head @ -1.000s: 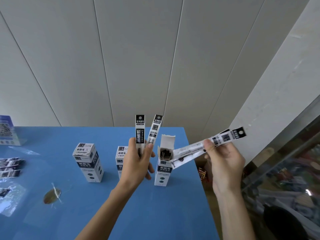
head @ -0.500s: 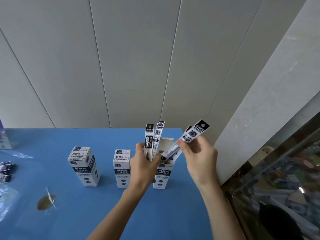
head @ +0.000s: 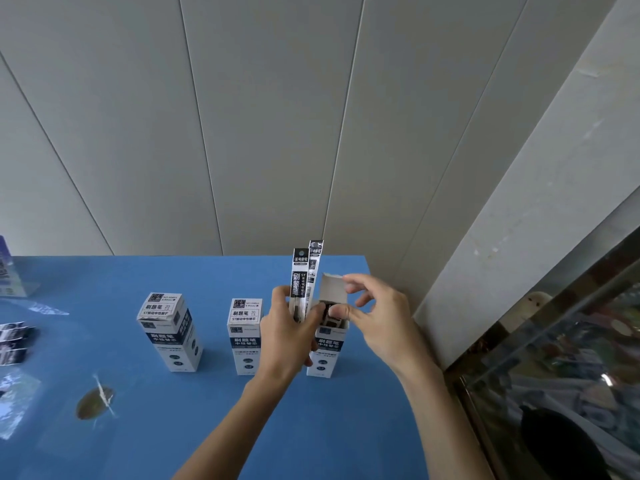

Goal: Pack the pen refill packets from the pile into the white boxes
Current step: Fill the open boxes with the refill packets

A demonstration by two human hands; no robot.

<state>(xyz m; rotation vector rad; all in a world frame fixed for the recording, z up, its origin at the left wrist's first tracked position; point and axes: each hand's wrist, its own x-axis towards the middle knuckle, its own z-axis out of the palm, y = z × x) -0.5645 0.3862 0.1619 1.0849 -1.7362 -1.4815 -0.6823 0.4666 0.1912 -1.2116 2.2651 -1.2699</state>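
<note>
My left hand grips two black-and-white pen refill packets upright, just left of an open white box. The box stands at the right of the blue table with its flap raised and dark packet ends showing in its mouth. My right hand is at that mouth. Its thumb tip presses on the packet ends inside, its index finger touches the flap, and its other fingers are spread. Two closed white boxes stand to the left. The pile of packets lies at the far left edge.
A brownish mark with a strip of tape is on the table's left front. A blue-and-white stand sits at the far left back. The table's right edge borders a glass cabinet. A panelled wall rises behind.
My right hand slid its packet down into the open box and let it go; its thumb now presses on the top. My left hand kept its two packets and shifted right.
</note>
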